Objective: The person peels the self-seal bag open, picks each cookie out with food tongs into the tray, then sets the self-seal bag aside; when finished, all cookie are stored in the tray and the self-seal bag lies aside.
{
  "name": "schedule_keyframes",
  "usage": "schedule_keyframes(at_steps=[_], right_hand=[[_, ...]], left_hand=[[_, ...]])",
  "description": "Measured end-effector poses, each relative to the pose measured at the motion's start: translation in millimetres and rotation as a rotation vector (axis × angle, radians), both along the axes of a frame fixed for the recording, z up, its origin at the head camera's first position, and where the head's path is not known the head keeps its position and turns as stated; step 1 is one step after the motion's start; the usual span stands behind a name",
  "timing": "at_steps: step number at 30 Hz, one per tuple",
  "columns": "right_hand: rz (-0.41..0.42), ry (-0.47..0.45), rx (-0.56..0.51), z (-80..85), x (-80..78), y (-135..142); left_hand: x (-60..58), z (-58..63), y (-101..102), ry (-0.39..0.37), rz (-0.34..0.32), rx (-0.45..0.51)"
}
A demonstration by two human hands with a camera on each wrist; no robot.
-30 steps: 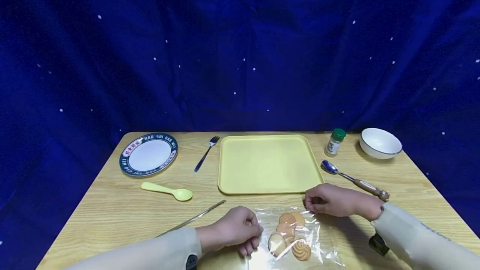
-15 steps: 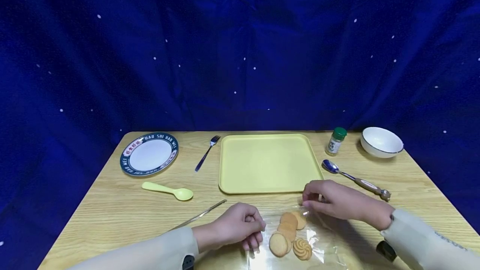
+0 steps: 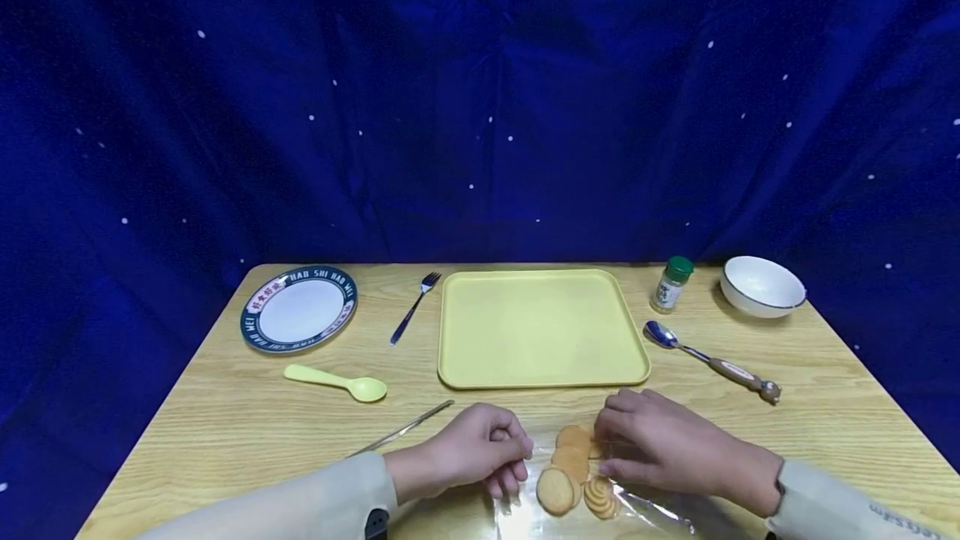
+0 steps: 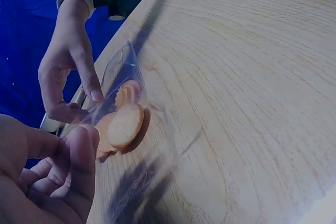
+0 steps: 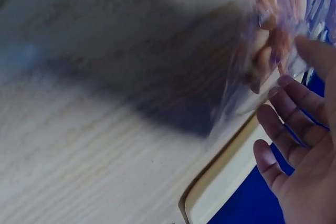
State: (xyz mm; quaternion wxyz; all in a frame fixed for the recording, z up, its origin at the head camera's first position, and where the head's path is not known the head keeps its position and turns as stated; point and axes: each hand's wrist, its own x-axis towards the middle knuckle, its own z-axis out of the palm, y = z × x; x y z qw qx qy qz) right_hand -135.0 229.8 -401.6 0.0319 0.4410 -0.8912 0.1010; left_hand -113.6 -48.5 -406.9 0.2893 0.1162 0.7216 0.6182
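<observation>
A clear plastic bag (image 3: 517, 519) lies near the table's front edge with several cookies in it. Among them are a plain round cookie (image 3: 555, 490) and a swirled cookie (image 3: 601, 497). My left hand (image 3: 471, 450) pinches the left edge of the bag between thumb and forefinger; the left wrist view shows the film (image 4: 126, 64) running from those fingertips. My right hand (image 3: 667, 444) reaches over the bag's right side, covering part of the cookies. In the right wrist view its fingers (image 5: 283, 140) are spread loosely beside the bag, the thumb close to the film.
A yellow tray (image 3: 540, 327) lies just beyond the hands. To the left are a rimmed plate (image 3: 300, 311), fork (image 3: 408, 315), yellow spoon (image 3: 337, 380) and thin metal utensil (image 3: 412, 423). At right stand a green-capped shaker (image 3: 670, 286), bowl (image 3: 761, 288) and brown-handled spoon (image 3: 712, 361).
My right hand has left the bag's upper right corner, its fingers loosening, and moved nearer over the cookies. The left hand has shifted only slightly and keeps its pinch.
</observation>
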Motion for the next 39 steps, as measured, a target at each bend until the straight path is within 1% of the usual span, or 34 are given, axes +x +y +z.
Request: schedule_keyframes(at_steps=[3, 8, 11, 12, 16, 19, 21, 22, 23, 26, 28, 29, 31, 33, 35, 39], right_hand=[[0.029, 0.015, -0.018, -3.2, -0.1, -0.2], [0.077, 0.001, -0.078, -3.9, -3.1, 0.6], [0.107, -0.042, -0.129, -1.2, -5.7, 1.4], [0.111, -0.068, -0.142, 0.1, -6.5, 1.7], [0.100, -0.174, -0.147, 5.9, -8.2, 2.8], [0.083, -0.216, -0.142, 8.8, -8.2, 3.6], [0.077, -0.221, -0.146, 9.6, -8.0, 4.1], [0.072, -0.223, -0.149, 9.7, -7.8, 4.3], [0.068, -0.226, -0.153, 9.7, -7.7, 4.7], [0.055, -0.245, -0.156, 9.3, -8.0, 6.3], [0.050, -0.255, -0.157, 8.8, -8.4, 7.3], [0.049, -0.258, -0.159, 8.4, -8.7, 7.8], [0.051, -0.258, -0.166, 8.1, -9.1, 8.0], [0.052, -0.260, -0.170, 8.0, -9.6, 7.6], [0.051, -0.267, -0.169, 8.2, -10.1, 6.9], [0.046, -0.280, -0.163, 8.2, -10.9, 5.4]], left_hand=[[-0.1, 0.1, 0.4, -0.003, -0.008, -0.001], [-1.2, -0.3, -0.5, -0.003, -0.012, -0.008], [-2.2, -0.7, -1.8, 0.013, -0.005, -0.014], [-2.5, -0.7, -2.2, 0.021, -0.001, -0.016], [-3.7, 0.1, -3.7, 0.044, 0.001, -0.023], [-4.9, 2.1, -6.8, 0.073, -0.025, -0.044], [-6.5, 6.5, -13.2, 0.149, -0.069, -0.094], [-8.1, 9.7, -18.0, 0.216, -0.095, -0.149], [-10.4, 13.5, -24.1, 0.298, -0.130, -0.226], [-15.8, 30.0, -46.0, 0.535, -0.193, -0.508], [-17.5, 40.0, -61.2, 0.649, -0.206, -0.721], [-17.1, 44.0, -68.6, 0.677, -0.213, -0.809], [-13.9, 48.5, -82.1, 0.685, -0.197, -0.955], [-9.6, 47.3, -94.4, 0.675, -0.195, -1.065], [-4.9, 43.1, -104.7, 0.617, -0.200, -1.119], [1.1, 31.3, -120.6, 0.521, -0.224, -1.157]])
